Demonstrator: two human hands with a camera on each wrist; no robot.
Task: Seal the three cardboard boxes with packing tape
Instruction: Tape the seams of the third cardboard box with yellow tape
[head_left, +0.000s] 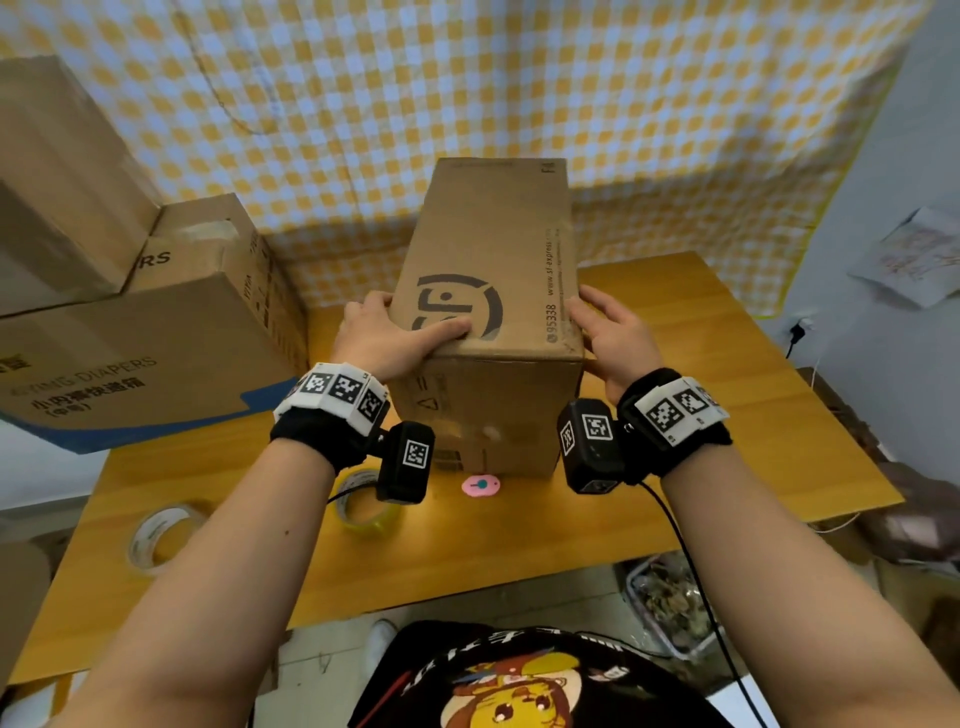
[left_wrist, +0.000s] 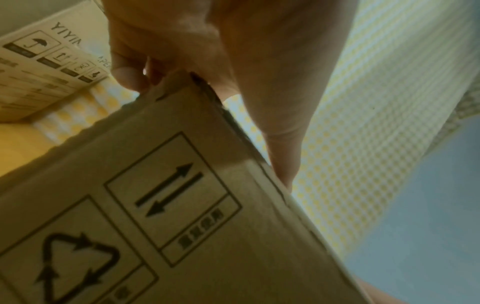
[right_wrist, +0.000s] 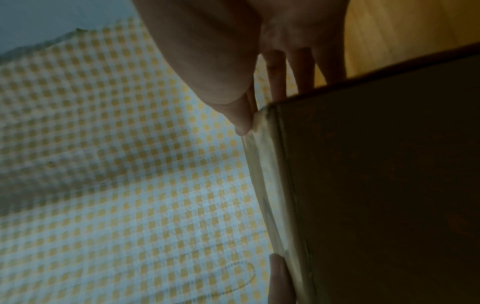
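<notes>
A tall brown cardboard box (head_left: 488, 249) with a dark round logo stands on end on the wooden table (head_left: 701, 457). My left hand (head_left: 397, 332) grips its near top-left corner, thumb laid across the top face and fingers down the left side. In the left wrist view the left hand (left_wrist: 207, 51) wraps that corner above the box's (left_wrist: 182, 226) arrow and recycling marks. My right hand (head_left: 608, 327) lies flat against the right side with straight fingers. In the right wrist view the right hand's (right_wrist: 259, 51) thumb touches a clear tape strip (right_wrist: 265, 164) along the box (right_wrist: 376, 185) edge.
Two tape rolls lie on the table's near left: a yellowish one (head_left: 363, 506) and a pale one (head_left: 161, 535). A small pink cutter (head_left: 480, 485) sits at the box's foot. Larger cardboard boxes (head_left: 130, 353) are stacked at the left. A checked cloth (head_left: 467, 78) hangs behind.
</notes>
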